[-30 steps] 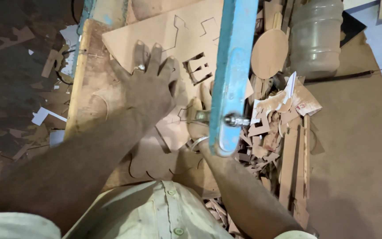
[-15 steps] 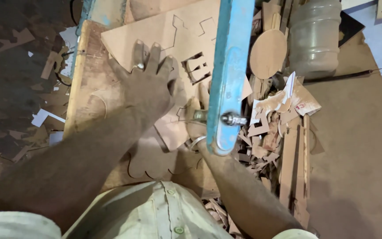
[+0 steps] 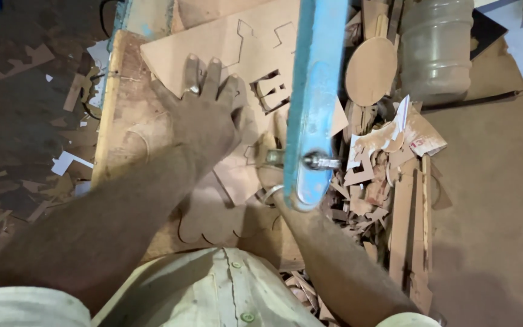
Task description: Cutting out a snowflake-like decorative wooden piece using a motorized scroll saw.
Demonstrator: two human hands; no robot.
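My left hand (image 3: pixel 204 118) lies flat with fingers spread on a thin brown board (image 3: pixel 225 48) that has angular shapes cut out of it. A ring shows on one finger. The board rests on a worn wooden table (image 3: pixel 122 127) under the blue arm of a saw (image 3: pixel 316 91). My right hand (image 3: pixel 266 158) reaches in below that arm at the board's near edge. Most of it is hidden, so its grip is unclear. A scalloped cut-out piece (image 3: pixel 207 212) lies close to my body.
A heap of brown offcuts and strips (image 3: pixel 388 181) lies right of the saw, with a round disc (image 3: pixel 370 69) and a large clear plastic jar (image 3: pixel 434 48) behind it. Scraps litter the dark floor (image 3: pixel 25 121) at left. A brown sheet (image 3: pixel 491 200) covers the right side.
My left hand has crept slightly toward me on the board. The right hand stays under the blue arm. Little else differs.
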